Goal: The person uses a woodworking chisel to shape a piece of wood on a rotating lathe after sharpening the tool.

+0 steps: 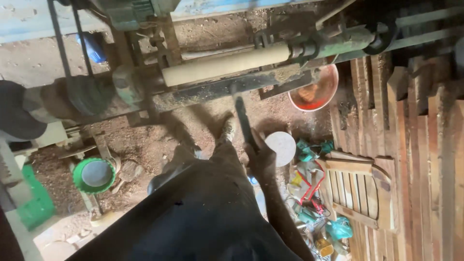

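Gripping 1 dark chisel [243, 121], the right hand [261, 157] is wrapped shut around its handle; its blade points up and away to 1 pale wooden cylinder [226, 64] on the lathe [217, 89], whose long axis runs crosswise just beyond the tip. No left hand shows. Right of the hand: 1 red bowl [325, 99].
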